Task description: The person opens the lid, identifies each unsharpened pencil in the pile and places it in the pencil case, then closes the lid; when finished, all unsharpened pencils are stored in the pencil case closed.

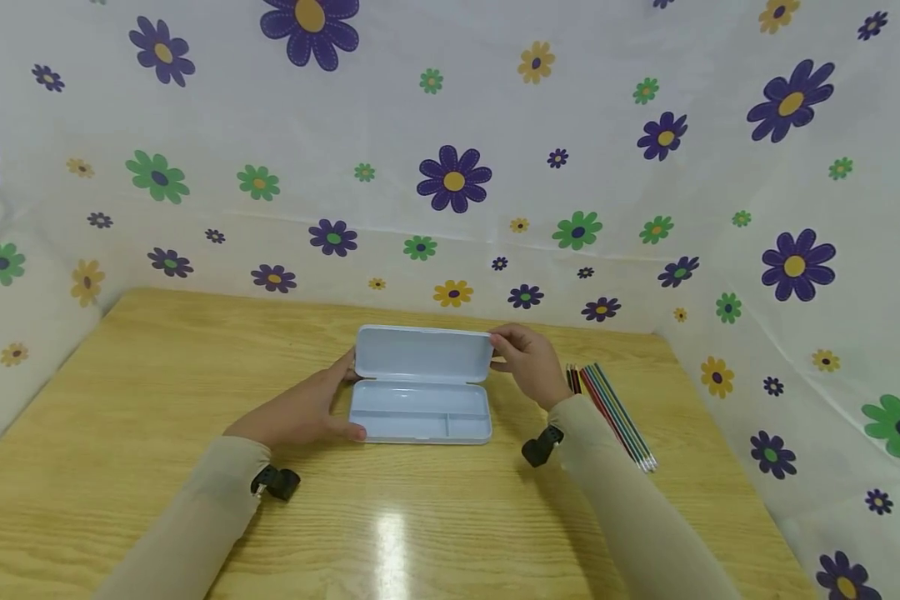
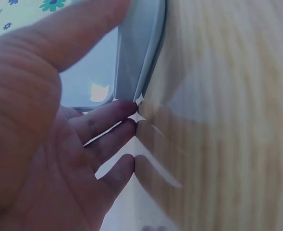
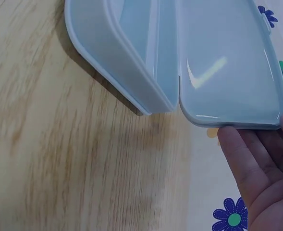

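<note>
A pale blue pencil case lies opened on the table, its base divided into a long compartment and smaller ones. Its lid stands tilted up at the back on the hinge. My left hand holds the case at its left end, thumb at the front corner and fingers behind near the hinge. At the lid's upper right corner, my right hand pinches the edge between thumb and fingers. The right wrist view shows the fingertips along the lid's side.
Several pencils in different colours lie side by side on the wooden table, right of the case and partly behind the right forearm. A flower-print sheet rises behind the table and at both sides.
</note>
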Available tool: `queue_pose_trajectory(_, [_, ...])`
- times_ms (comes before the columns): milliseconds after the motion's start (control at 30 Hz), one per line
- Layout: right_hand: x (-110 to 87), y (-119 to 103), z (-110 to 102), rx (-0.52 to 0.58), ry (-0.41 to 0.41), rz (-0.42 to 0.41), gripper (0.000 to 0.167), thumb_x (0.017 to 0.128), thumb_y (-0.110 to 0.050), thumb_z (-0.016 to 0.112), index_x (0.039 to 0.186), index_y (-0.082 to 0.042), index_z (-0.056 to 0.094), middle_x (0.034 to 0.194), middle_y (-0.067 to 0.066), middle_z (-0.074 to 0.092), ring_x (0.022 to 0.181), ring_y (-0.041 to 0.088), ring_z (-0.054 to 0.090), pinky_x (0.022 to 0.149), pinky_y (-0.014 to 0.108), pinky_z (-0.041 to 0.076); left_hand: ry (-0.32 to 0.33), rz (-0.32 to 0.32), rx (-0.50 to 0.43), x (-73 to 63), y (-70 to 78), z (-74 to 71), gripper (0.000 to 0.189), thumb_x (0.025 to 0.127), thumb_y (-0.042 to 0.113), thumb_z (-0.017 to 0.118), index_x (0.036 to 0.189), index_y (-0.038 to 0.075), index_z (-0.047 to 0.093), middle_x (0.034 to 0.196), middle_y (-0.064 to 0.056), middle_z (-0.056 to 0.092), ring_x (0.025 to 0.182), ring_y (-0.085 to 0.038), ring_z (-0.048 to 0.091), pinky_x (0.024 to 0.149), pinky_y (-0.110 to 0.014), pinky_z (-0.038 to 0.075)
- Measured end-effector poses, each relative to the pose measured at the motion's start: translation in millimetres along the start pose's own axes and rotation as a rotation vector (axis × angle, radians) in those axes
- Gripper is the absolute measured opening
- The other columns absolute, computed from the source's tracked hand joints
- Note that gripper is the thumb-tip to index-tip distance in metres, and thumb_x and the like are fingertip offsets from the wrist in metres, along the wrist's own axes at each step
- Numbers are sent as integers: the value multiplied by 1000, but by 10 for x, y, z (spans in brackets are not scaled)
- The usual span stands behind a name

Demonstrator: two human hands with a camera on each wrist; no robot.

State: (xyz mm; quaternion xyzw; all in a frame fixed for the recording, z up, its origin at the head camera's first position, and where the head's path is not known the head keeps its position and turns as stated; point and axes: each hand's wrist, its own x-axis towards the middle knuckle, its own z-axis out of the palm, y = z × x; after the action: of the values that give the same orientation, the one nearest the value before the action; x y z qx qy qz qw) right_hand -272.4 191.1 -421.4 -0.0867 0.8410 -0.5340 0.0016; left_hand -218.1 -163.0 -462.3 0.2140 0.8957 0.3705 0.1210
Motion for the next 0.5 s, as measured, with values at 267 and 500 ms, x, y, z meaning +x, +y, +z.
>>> queue_pose_trajectory(267, [93,23,12,28,19,74,18,107,-7,57,121,0,64,118,19,65,111,34,68,86,37,63,24,-43,3,5,16,20,137,78,49,90,166,22,-12,156,-7,50,150,-35,36,124,-59,25])
queue_pose_trajectory(500, [174,37,64,19,62,171,18,105,-8,60,120,1,64,112,18,63,104,32,69,85,36,63,34,-70,20,-5,41,23,134,75,55,89,166,24,-4,156,-3,50,147,-35,41,121,-61,29])
